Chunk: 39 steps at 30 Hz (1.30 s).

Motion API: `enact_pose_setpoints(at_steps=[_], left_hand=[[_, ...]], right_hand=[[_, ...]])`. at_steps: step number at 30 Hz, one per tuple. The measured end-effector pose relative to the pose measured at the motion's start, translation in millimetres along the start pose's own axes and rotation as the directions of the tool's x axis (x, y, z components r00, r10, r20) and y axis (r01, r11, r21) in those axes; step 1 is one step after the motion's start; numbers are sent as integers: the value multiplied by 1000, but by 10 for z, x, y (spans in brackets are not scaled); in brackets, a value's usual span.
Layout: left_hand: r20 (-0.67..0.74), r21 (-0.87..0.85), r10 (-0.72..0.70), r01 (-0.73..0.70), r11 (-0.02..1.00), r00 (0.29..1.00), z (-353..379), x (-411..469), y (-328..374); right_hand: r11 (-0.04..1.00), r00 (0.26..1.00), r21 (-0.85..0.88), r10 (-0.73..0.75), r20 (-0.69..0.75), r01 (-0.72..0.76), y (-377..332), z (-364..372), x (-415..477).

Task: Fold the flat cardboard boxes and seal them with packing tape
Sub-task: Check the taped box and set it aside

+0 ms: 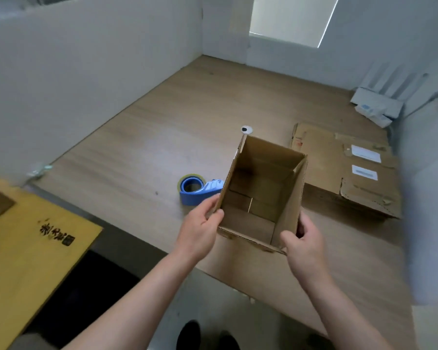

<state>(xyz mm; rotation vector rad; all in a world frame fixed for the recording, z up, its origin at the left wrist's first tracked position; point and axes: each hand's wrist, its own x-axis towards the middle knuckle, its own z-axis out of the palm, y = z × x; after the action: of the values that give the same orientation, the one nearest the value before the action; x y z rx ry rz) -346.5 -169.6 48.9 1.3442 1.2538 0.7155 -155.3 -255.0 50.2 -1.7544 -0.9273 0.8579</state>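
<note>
Cardboard box (261,193) stands upright, open, both hands clamped on near corners: left hand (200,231) at 9 o'clock, nearer tape dispenser (197,189); right hand (302,245) at 3.

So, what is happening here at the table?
A person holds an opened cardboard box upright on the wooden table, the left hand on its left wall and the right hand at its near right corner. The bottom flaps are folded in; whether they are taped cannot be told. A blue tape dispenser lies beside it, untouched. Flat cardboard waits on the right.
</note>
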Motion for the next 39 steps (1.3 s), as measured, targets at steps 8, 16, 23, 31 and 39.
enact_pose_setpoints(at_steps=[8,16,23,31,39], left_hand=[[-230,190,64,-20,982,971,-780,-721,47],[-528,190,-1,119,975,850,-1813,-1572,-265],[-697,135,-33,176,975,716,-2790,-2357,-665],[-815,-8,-166,275,961,556,-3696,-3404,-1349],[-842,-121,-263,310,943,472,-4381,-3699,-1830]], right_hand=[[963,886,-30,-233,400,267,-578,553,40],[937,691,61,-297,659,345,-1046,1655,-500],[914,543,96,-315,779,393,-1376,2830,-1219],[908,355,-4,-160,921,419,-1286,4117,-2239],[900,228,-28,-79,971,436,-1271,5152,-2616]])
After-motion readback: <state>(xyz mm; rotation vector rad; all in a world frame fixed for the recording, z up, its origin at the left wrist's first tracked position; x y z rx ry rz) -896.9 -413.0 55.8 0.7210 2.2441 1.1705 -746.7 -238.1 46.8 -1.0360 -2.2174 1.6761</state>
